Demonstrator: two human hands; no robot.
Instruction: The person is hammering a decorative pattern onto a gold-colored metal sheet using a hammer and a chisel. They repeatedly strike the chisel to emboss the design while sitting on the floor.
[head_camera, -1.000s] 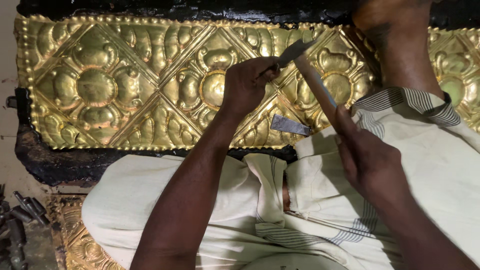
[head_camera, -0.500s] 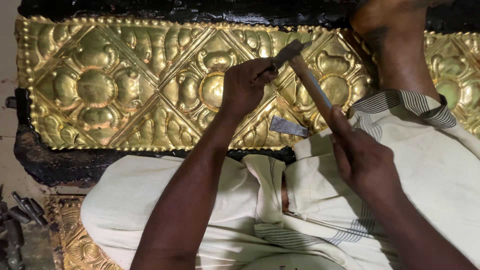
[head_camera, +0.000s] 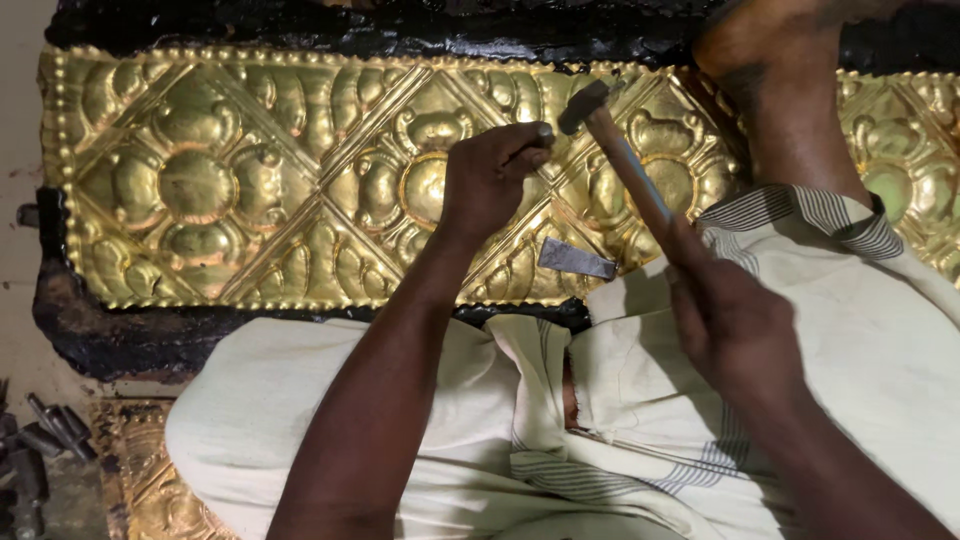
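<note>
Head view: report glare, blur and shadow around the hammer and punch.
Head view: glare flares off the embossed gold sheet; hammer in the right hand slightly motion-blurred; left hand sharp, its punch mostly hidden; black border lost in shadow.

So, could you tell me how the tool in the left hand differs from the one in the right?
The left hand closes around a short metal punch, mostly hidden inside the grip; the right hand holds a long wooden-handled hammer, fully visible. The punch points down at the embossed golden sheet; the hammer slants above it.
</note>
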